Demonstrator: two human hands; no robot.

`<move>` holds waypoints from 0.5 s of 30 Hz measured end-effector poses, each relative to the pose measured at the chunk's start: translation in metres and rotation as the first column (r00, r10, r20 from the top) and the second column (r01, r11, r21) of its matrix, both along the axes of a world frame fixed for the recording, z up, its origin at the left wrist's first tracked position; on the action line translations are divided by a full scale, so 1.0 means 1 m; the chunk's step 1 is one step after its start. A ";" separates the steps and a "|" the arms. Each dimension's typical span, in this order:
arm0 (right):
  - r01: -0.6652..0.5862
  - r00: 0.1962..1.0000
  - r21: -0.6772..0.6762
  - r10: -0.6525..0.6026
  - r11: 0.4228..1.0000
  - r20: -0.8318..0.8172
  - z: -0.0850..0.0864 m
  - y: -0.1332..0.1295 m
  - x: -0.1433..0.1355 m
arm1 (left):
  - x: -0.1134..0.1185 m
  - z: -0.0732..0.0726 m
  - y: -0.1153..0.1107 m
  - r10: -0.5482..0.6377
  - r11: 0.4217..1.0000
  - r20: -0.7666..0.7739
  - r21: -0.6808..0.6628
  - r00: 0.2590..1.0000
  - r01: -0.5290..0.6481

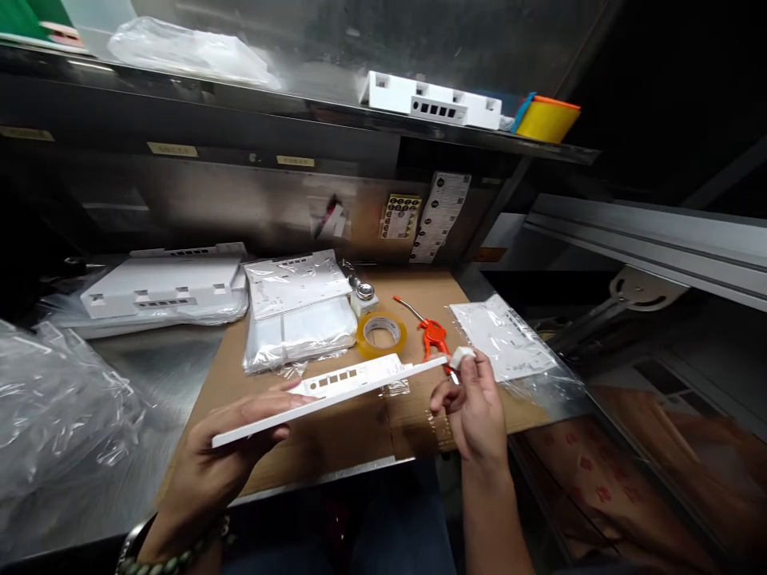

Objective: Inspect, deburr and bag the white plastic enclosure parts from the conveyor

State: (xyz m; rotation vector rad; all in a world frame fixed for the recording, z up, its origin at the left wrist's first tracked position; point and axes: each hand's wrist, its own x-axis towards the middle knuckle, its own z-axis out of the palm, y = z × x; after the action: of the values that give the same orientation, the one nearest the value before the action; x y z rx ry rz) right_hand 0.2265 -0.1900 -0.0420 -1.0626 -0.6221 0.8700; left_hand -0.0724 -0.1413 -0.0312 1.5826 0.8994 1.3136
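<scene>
Panel [356,385] in the left hand [221,459], white scrap [462,357] in the right [476,415]

The panel is held above the cardboard [359,443], tilted so that its end toward two o'clock is the higher; a row of square ports shows along it. The left hand is closed on its end toward eight o'clock, with fingers over the upper face and a digit showing below the edge. At the other end, the right hand pinches the scrap between thumb and forefinger, its remaining fingers loosely curled; whether the scrap touches the panel, I cannot tell.

Around the panel, a bottle [363,302] with a metal cap stands at twelve o'clock, and the tape [363,342] lies at one. An orange air gun [434,332] is at two, just beside the right hand. Between two and three o'clock lies a bagged sheet [500,335]. More bagged sheets [296,283] are stacked at eleven, white housings [161,279] at ten and crumpled plastic [60,423] at nine. Farther off at one o'clock, a yellow tub [547,122] stands on the shelf [311,116].
</scene>
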 end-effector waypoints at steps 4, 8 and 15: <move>-0.120 0.989 -0.018 0.118 0.993 -0.088 0.010 0.002 -0.012 | 0.008 0.004 0.002 -0.093 0.994 -0.001 0.058 0.996 0.092; -0.078 0.984 0.014 0.079 0.997 -0.157 0.008 0.005 -0.018 | 0.010 0.004 0.002 -0.109 0.994 0.030 0.027 0.994 0.109; -0.018 0.991 0.002 0.018 1.000 -0.130 0.008 0.009 -0.022 | -0.001 -0.006 0.011 -0.227 0.949 -0.051 0.213 0.973 0.232</move>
State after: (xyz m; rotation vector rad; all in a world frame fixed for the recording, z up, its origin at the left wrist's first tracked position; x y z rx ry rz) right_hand 0.2046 -0.1811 -0.0336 -0.9921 -0.5232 0.9463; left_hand -0.0730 -0.1298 -0.0376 1.8171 0.5788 1.2596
